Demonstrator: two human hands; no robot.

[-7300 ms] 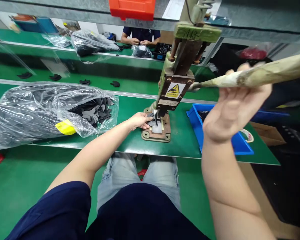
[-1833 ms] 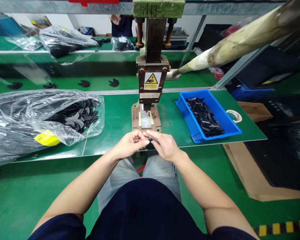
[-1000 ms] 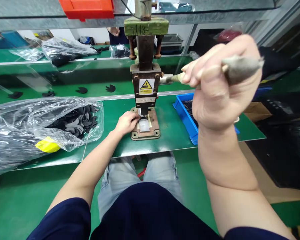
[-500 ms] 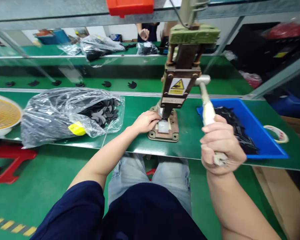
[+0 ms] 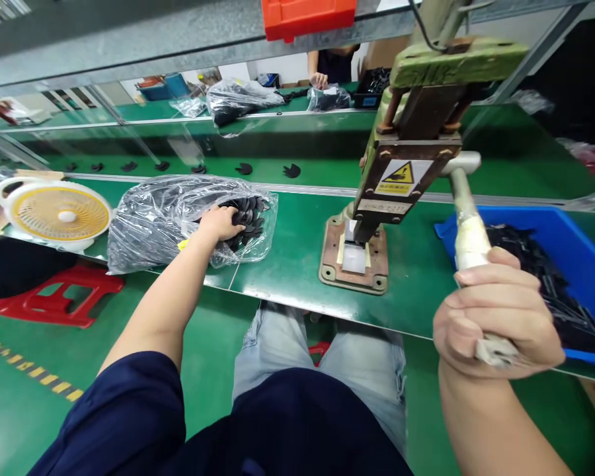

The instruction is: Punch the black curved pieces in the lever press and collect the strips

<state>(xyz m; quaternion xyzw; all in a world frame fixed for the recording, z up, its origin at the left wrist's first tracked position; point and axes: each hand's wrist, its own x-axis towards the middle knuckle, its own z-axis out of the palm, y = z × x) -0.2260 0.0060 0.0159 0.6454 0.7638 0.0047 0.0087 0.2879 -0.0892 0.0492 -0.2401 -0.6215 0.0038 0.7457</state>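
Left hand (image 5: 221, 223): laid over the mouth of the plastic bag, fingers spread and bent among the black pieces (image 5: 252, 218); whether it pinches one cannot be told.

Right hand (image 5: 498, 314): clenched around the handle (image 5: 469, 228) of the press, thumb and fingers wrapped fully about it, the taped butt end showing below the fist.

Press (image 5: 426, 109): one, green and brown metal, standing on the green table (image 5: 287, 284) between the two hands; yellow warning sticker (image 5: 399, 177) on its front. Base plate (image 5: 330, 254) bolted-looking, with holes at the corners and a pale pad (image 5: 354, 259) under the ram.

Plastic bag (image 5: 151, 221): one, clear, lying on its side left of the press, open end turned toward it; the black pieces, curved and flat, fill it. Yellow label (image 5: 182, 244), partly hidden by the left forearm.

Blue bin (image 5: 565, 231): one, right of the press, partly behind the right hand; holds dark strips (image 5: 530, 264).

Fan (image 5: 62, 215): one, white and yellow, left of the plastic bag.

Red stool (image 5: 74, 294): one, on the floor, lower left.

Notched discs (image 5: 291, 171): several, dark, in a spaced row behind the table.

Red box (image 5: 307, 16): one, on the overhead shelf (image 5: 129, 49).

Co-worker's hand (image 5: 320, 80): across the bench, at a small bag (image 5: 328, 99).
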